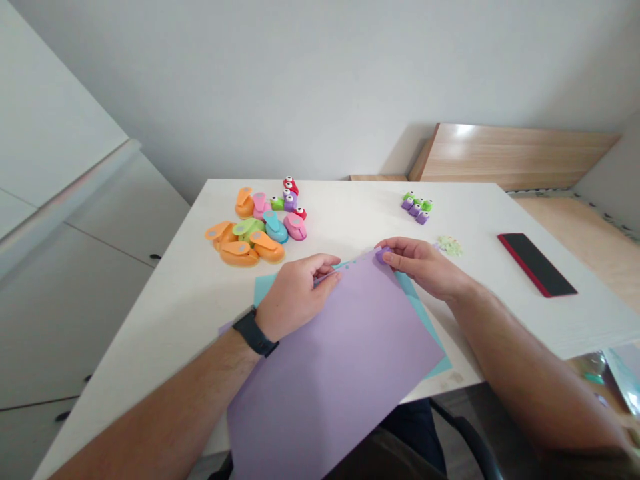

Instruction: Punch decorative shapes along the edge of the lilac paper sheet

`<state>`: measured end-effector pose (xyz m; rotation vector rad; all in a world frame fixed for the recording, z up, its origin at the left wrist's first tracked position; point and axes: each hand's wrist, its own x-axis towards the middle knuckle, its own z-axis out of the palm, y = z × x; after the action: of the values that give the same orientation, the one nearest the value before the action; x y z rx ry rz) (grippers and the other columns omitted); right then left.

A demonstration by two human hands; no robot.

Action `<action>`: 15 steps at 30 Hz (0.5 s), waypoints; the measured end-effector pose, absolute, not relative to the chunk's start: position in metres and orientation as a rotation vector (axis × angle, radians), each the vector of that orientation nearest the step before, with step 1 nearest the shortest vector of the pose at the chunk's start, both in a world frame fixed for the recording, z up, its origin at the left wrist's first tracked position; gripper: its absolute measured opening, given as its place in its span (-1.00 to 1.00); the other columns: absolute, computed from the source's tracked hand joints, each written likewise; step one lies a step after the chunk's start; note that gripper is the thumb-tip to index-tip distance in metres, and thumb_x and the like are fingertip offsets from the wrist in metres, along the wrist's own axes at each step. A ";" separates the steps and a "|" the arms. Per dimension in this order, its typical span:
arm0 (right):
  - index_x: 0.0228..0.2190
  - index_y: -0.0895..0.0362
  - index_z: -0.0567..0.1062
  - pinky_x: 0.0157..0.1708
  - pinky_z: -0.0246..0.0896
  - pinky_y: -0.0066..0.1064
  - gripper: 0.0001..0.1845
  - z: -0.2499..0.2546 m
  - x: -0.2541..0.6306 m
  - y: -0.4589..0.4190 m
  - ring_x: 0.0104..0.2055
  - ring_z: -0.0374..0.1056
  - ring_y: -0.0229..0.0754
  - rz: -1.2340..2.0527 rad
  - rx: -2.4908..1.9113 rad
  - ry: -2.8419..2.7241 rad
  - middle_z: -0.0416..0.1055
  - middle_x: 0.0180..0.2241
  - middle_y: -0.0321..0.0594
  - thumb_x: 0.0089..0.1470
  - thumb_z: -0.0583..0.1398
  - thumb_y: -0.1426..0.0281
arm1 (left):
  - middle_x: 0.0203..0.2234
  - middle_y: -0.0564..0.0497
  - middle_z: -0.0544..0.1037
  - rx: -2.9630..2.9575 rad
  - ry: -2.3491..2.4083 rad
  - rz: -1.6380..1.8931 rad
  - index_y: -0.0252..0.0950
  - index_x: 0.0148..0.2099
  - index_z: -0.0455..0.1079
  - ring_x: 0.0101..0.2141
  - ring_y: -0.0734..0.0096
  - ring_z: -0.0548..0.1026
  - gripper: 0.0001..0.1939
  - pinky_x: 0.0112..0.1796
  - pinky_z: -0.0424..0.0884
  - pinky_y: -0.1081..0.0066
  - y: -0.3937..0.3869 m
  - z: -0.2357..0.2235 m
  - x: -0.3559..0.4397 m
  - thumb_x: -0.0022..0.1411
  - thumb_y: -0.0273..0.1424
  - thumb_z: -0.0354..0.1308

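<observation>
A large purple paper sheet (330, 373) is raised over a light blue sheet (425, 317) on the table, its near end hanging past the table edge. Along its far edge a short row of small punched holes shows the blue beneath. My left hand (303, 290), with a dark watch on its wrist, pinches that far edge left of the holes. At the far right corner my right hand (420, 263) grips a small purple paper punch (383, 254) set on the paper's edge. The punch is partly hidden by the fingers.
Larger lever punches (250, 233) in orange, green, blue and pink cluster at the back left, beside small punches (290, 199). More small green and purple punches (417, 208) stand back right, near paper bits (449, 245). A black and red flat object (536, 265) lies right.
</observation>
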<state>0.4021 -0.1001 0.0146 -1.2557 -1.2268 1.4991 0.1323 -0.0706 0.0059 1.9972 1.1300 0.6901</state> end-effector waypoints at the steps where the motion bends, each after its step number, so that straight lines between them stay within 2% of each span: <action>1: -0.11 0.08 0.59 -0.25 0.30 -0.33 -0.59 0.015 0.402 -0.100 -0.27 0.42 -0.19 1.488 -1.259 -1.234 0.56 -0.23 -0.21 0.07 0.40 0.12 | -0.17 -0.03 0.70 1.997 1.130 0.688 -0.22 0.06 0.53 -0.17 0.25 0.65 -0.67 -0.14 0.55 0.33 -0.071 0.006 0.132 0.33 -0.24 0.16; 15: -0.12 0.08 0.59 -0.26 0.25 -0.35 -0.62 0.015 0.402 -0.100 -0.29 0.38 -0.21 1.446 -1.259 -1.270 0.53 -0.26 -0.24 0.10 0.38 0.13 | -0.17 -0.03 0.70 2.019 1.140 0.689 -0.22 0.07 0.53 -0.16 0.24 0.65 -0.67 -0.14 0.55 0.32 -0.071 0.006 0.132 0.33 -0.22 0.16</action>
<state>0.4024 -0.1004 0.0150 -1.2593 -1.2698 1.4459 0.1321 -0.0712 0.0057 2.0190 1.1403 0.6889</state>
